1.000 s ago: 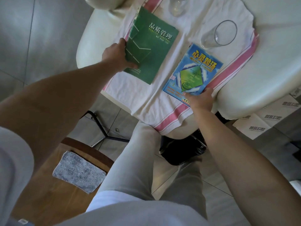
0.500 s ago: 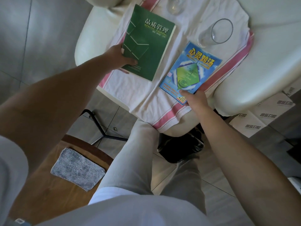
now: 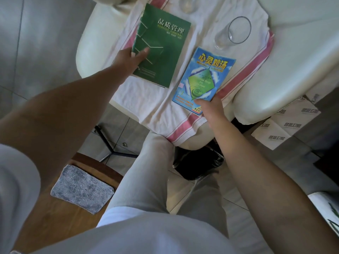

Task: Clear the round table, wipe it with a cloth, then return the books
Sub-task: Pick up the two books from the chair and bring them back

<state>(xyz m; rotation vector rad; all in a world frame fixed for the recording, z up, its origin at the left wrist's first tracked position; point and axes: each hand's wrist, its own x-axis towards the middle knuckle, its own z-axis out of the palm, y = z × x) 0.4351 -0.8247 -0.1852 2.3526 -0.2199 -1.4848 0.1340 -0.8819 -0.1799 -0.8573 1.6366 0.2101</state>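
Left hand [image 3: 128, 60]: grip on green book [image 3: 161, 46], upper centre. Right hand [image 3: 211, 107]: grip pinching blue book [image 3: 203, 79], centre. Both books lie on white towel [image 3: 146, 99] covering worktop [image 3: 91, 44]. Glass [image 3: 233, 33] remains. Grey cloth [image 3: 82, 191] lower left, on chair. Clearing apparently unfinished; stage uncertain.

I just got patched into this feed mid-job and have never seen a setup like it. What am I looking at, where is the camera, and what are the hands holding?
There is no machine here: a person works with bare hands. The one picture comes from a camera on the person's head, looking down over their arms and legs.

On the round white table lies a white towel with pink stripes. On it lie a green paperback book and a blue paperback book, with a clear drinking glass above the blue one.

The left hand has the green book's left edge in its grip. The right hand pinches the blue book's near corner. A grey cleaning cloth waits on a wooden chair seat.
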